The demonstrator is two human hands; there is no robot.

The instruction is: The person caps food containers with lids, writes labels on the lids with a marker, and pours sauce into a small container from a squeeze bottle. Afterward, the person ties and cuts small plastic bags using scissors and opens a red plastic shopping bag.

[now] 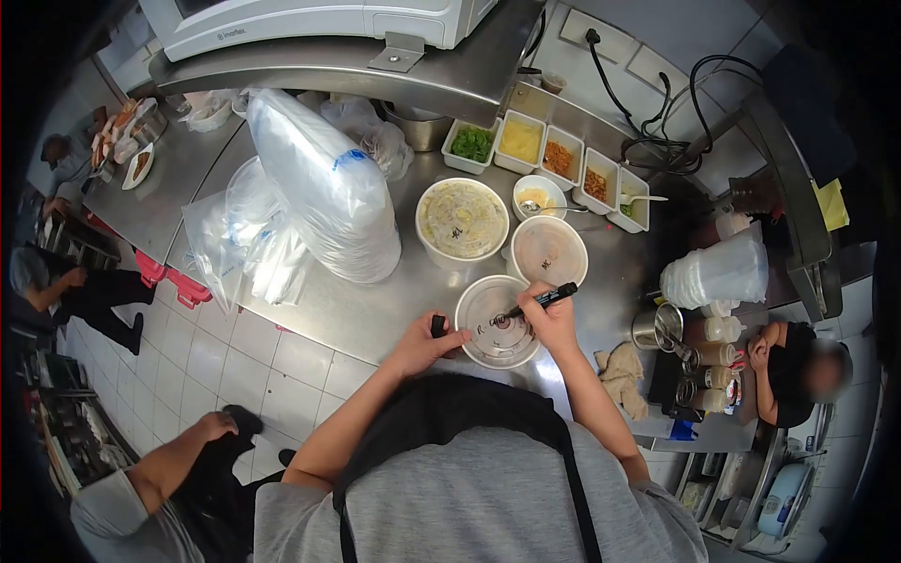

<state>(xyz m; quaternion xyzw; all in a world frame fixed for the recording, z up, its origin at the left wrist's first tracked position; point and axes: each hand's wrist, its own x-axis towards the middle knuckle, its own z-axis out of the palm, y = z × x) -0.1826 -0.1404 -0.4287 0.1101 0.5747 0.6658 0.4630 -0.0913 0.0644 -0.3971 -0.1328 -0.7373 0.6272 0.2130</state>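
A lidded round tub (497,345) with black writing on its lid stands at the steel counter's front edge. My right hand (550,317) is closed round a black marker (547,299), its tip at the lid's writing. My left hand (424,344) touches the tub's left rim and holds a small black cap (438,326) between its fingers. Just behind stand two more lidded tubs, one with yellowish contents (462,220) and one with pinkish contents (548,251); both lids bear black marks.
Stacked plastic lids in a clear bag (324,188) stand left. Small trays of toppings (520,141) line the back, near a bowl with a spoon (531,195). A cloth (619,380) and bagged cups (715,267) lie right. Other people are at left and right.
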